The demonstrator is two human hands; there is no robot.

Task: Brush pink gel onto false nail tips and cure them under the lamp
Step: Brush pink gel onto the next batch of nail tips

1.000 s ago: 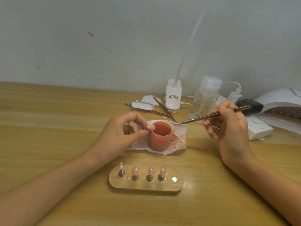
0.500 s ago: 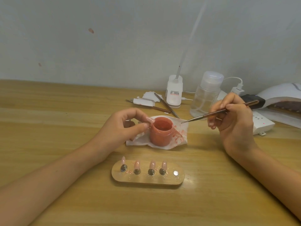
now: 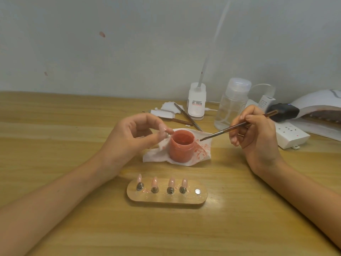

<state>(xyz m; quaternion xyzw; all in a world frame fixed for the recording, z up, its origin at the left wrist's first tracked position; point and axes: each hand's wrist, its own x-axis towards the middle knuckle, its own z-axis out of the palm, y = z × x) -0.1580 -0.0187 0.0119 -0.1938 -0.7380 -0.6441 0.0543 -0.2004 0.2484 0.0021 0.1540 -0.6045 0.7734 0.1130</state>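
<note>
An open jar of pink gel stands on a stained white tissue. My left hand hovers at the jar's left rim, thumb and forefinger pinched on a small nail tip with a metal base. My right hand holds a thin brush like a pen, its tip just right of the jar over the tissue. In front lies a wooden holder with several pink nail tips upright on it and one bare magnet at its right end. The white curing lamp sits at the far right.
Behind the jar are a white desk-lamp base, a clear pump bottle, spare tools and white pads. A white power strip and a black plug lie between my right hand and the curing lamp.
My left hand has lifted off the jar's side to its rim. The brush tip drew back to the right, then returned beside the jar.
</note>
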